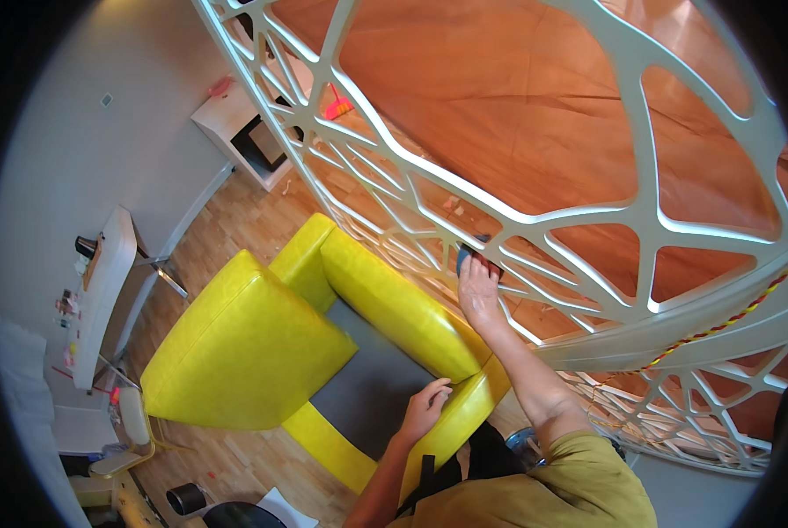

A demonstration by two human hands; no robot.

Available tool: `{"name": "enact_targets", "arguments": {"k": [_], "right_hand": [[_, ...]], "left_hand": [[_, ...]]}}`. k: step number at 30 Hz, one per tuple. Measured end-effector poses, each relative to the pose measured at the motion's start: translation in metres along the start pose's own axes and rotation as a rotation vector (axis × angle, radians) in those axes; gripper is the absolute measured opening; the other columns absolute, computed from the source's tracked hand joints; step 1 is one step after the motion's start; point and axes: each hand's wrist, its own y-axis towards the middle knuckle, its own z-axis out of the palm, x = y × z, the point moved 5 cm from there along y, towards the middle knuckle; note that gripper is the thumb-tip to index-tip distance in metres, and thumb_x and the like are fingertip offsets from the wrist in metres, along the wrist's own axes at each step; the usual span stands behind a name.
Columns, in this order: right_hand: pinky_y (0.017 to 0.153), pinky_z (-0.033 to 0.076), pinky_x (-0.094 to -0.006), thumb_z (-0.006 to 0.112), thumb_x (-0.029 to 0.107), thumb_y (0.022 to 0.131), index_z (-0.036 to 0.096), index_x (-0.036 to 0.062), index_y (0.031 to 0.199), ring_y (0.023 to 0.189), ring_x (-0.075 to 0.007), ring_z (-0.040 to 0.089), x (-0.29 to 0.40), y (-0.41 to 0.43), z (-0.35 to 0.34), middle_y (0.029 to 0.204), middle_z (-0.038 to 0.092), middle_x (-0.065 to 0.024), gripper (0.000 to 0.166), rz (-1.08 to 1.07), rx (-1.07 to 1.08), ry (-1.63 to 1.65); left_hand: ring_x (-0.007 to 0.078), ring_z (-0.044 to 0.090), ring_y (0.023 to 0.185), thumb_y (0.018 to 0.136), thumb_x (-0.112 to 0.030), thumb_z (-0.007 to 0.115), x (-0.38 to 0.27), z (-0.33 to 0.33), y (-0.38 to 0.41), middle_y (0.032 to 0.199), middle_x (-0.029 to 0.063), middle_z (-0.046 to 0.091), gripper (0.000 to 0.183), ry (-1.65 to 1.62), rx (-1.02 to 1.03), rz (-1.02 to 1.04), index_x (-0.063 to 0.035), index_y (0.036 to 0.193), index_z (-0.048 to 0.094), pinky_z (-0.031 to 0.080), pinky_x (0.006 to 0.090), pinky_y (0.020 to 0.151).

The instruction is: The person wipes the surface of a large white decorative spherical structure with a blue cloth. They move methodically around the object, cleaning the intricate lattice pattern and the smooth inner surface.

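A white lattice partition (pixel 644 221) with irregular cut-out openings curves past my right side. My right hand (pixel 481 294) reaches forward and presses a dark blue and red cloth (pixel 464 257) to one of its lower bars; the fingers hide part of the cloth. Below me stands a yellow armchair (pixel 400 303) in shiny leather-like covering. Its thick yellow seat cushion (pixel 242 343) is lifted out of place and leans up, baring the grey seat base (pixel 374 369). My left hand (pixel 425 410) hovers around the near armrest, fingers loosely curled, nothing visible in it.
Orange-brown sheeting (pixel 499 99) shows behind the lattice. A red and yellow twisted rope (pixel 717 333) runs along the partition. A white cabinet (pixel 235 125), a white table (pixel 113 284) bearing small items, a chair (pixel 133 416) and a black bin (pixel 186 498) stand about the wooden floor.
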Motion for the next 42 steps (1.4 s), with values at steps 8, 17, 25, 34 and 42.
{"name": "enact_targets", "arguments": {"k": [8, 17, 25, 34, 42], "right_hand": [[0.09, 0.041, -0.0405, 0.05, 0.019, 0.088, 0.057, -0.0017, 0.123, 0.101, -0.0258, 0.054, -0.025, -0.025, 0.007, 0.112, 0.056, -0.0136, 0.042, -0.355, 0.542, -0.247], [0.096, 0.036, -0.0496, 0.052, 0.027, 0.086, 0.066, -0.0021, 0.115, 0.113, -0.0331, 0.051, -0.047, -0.037, -0.095, 0.116, 0.06, -0.0173, 0.044, -0.95, 0.454, -0.774], [0.081, 0.047, -0.04, 0.053, 0.022, 0.085, 0.055, -0.0022, 0.123, 0.101, -0.0238, 0.057, -0.052, -0.041, -0.03, 0.108, 0.061, -0.0129, 0.045, -0.411, 0.39, -0.315], [0.083, 0.045, -0.0364, 0.054, 0.012, 0.08, 0.06, 0.0033, 0.094, 0.094, -0.0234, 0.059, -0.043, -0.034, -0.04, 0.099, 0.063, -0.0131, 0.018, -0.263, 0.17, 0.058], [0.09, 0.044, -0.0416, 0.053, 0.006, 0.082, 0.061, -0.0023, 0.108, 0.103, -0.0305, 0.062, -0.044, -0.081, -0.058, 0.112, 0.065, -0.0199, 0.028, -0.129, 0.084, 0.507]], "left_hand": [[0.0243, 0.069, 0.086, 0.093, -0.011, 0.055, -0.024, 0.005, -0.001, 0.1, 0.0158, 0.071, 0.028, 0.163, 0.007, 0.166, -0.0019, 0.12, 0.06, 0.052, 0.033, 0.078], [0.0187, 0.068, 0.092, 0.092, -0.002, 0.053, 0.041, -0.045, -0.062, 0.104, 0.0161, 0.071, 0.033, 0.17, -0.063, 0.0, -0.0002, 0.124, 0.057, 0.052, 0.0296, 0.083], [0.0211, 0.069, 0.087, 0.093, -0.01, 0.056, 0.081, -0.045, -0.085, 0.098, 0.0165, 0.071, 0.029, 0.075, -0.143, -0.1, -0.0018, 0.121, 0.06, 0.052, 0.0303, 0.079], [0.0179, 0.067, 0.086, 0.094, -0.009, 0.055, -0.011, -0.008, -0.015, 0.101, 0.0155, 0.07, 0.031, 0.12, -0.004, 0.085, -0.0003, 0.124, 0.057, 0.051, 0.028, 0.077], [0.0284, 0.067, 0.093, 0.092, -0.005, 0.054, -0.076, 0.018, 0.051, 0.107, 0.0208, 0.067, 0.038, 0.144, 0.033, 0.259, -0.0013, 0.129, 0.053, 0.05, 0.0338, 0.084]]}}
